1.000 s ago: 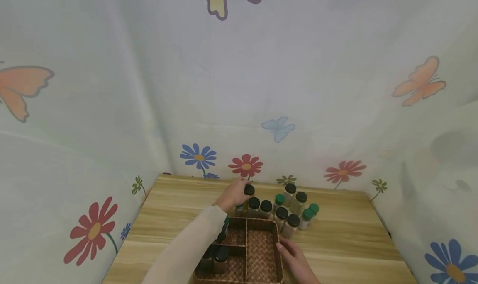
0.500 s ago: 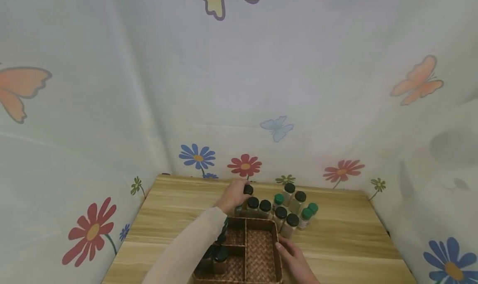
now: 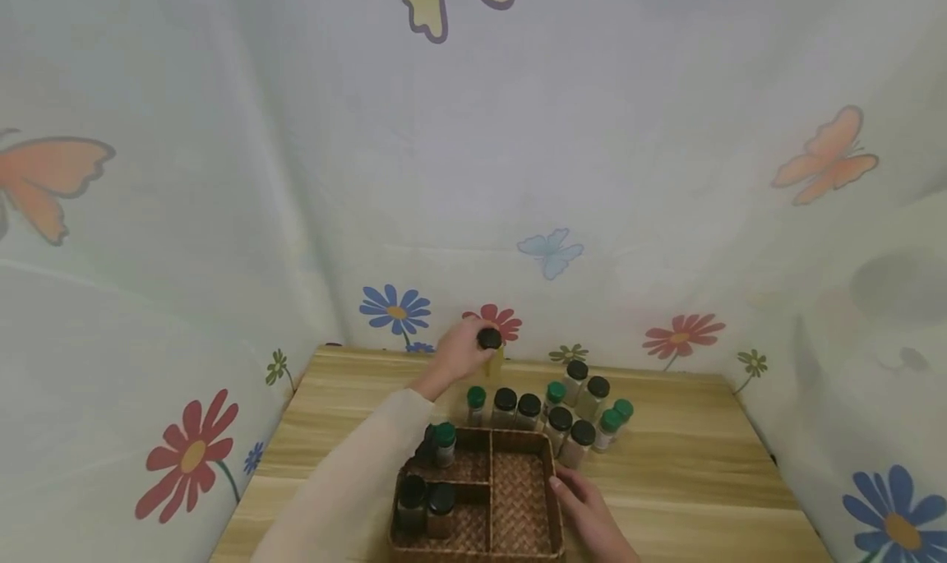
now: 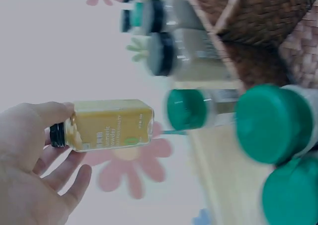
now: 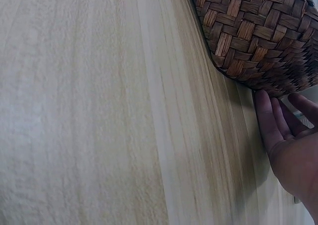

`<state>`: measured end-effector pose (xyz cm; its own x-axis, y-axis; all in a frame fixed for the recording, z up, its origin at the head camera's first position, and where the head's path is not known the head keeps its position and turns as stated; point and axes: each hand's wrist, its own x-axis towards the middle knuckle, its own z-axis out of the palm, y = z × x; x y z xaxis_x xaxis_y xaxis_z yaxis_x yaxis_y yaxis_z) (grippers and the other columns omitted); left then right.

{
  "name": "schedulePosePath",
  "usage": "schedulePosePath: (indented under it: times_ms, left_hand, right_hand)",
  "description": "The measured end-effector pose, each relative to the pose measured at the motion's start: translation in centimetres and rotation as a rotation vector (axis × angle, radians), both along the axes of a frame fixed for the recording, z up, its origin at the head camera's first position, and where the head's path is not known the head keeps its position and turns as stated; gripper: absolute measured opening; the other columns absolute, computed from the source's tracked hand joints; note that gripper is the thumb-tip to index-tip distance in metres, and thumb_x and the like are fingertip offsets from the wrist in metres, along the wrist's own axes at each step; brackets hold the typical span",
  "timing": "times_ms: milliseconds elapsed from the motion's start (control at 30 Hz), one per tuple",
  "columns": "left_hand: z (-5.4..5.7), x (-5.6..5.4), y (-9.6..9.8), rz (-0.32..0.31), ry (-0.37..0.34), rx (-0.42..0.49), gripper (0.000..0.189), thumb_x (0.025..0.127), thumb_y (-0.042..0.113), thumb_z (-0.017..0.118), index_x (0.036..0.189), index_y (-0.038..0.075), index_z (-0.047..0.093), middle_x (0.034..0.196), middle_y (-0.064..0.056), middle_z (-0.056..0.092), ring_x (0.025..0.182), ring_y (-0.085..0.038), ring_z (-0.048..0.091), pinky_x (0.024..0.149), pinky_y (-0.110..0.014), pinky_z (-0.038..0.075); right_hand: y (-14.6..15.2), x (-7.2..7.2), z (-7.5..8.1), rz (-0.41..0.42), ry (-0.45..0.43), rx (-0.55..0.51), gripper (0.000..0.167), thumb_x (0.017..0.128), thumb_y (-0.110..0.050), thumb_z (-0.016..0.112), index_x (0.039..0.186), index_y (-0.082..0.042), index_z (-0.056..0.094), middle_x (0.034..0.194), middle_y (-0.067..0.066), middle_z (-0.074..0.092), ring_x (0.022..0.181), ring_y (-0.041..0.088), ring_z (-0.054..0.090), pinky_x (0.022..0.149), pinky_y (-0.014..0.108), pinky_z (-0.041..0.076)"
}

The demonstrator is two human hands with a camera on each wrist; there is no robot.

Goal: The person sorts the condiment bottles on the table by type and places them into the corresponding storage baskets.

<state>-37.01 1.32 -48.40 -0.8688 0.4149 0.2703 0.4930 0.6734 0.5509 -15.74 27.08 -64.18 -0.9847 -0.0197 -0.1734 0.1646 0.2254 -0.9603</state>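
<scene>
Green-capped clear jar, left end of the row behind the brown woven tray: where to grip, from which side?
Probably pinch the round green cap from above: the jar stands upright, cap topmost, with the tray in front and a black-capped clear jar close on its right.

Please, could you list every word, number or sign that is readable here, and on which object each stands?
"turmeric powder": on the yellow jar in the left hand; first letters faint.
"QUALITY": same jar, smaller print.
Its remaining print, and labels on the other jars: too small or blurred.
</scene>
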Motion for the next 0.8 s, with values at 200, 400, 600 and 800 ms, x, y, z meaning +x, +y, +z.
schedulePosePath:
  times_ms: [200,400,600,800]
  left_hand:
    - [4.3,1.9,-1.5,-0.062,0.001,0.129,0.048,0.095,0.021,0.082,0.140,0.013,0.068,0.124,-0.005,0.068,0.107,-0.021,0.067,0.088,-0.040,0.062]
    - [7.5,5.3,-3.2,-0.173,0.060,0.140,0.043,0.093,0.017,0.084,0.133,0.013,0.070,0.115,0.000,0.065,0.101,-0.015,0.066,0.085,-0.032,0.063]
    - [7.8,9.0,-4.1,-0.342,0.044,0.082,0.047,0.091,0.014,0.085,0.134,0.009,0.068,0.120,-0.001,0.066,0.107,-0.015,0.066,0.087,-0.028,0.062]
    - [6.6,12.4,-4.8,-0.465,0.011,-0.050,0.046,0.095,0.023,0.082,0.138,0.019,0.067,0.128,0.004,0.066,0.100,-0.005,0.064,0.083,-0.024,0.060]
  right_hand:
    - [0.1,0.0,-0.1,-0.007,0.004,-0.005,0.060,0.109,-0.042,0.058,0.147,0.005,0.056,0.149,0.026,0.057,0.139,0.046,0.051,0.115,0.065,0.041]
    - [0.3,0.2,-0.1,0.022,0.007,-0.036,0.060,0.111,-0.039,0.057,0.150,0.006,0.052,0.150,0.029,0.055,0.137,0.044,0.053,0.112,0.059,0.047]
    - [0.5,0.3,0.1,0.054,0.003,-0.107,0.062,0.112,-0.035,0.055,0.153,0.011,0.045,0.151,0.034,0.050,0.130,0.041,0.060,0.098,0.048,0.060]
    - [0.2,0.4,0.0,0.053,0.008,-0.140,0.062,0.112,-0.032,0.056,0.152,0.013,0.044,0.152,0.035,0.049,0.130,0.042,0.060,0.098,0.049,0.060]
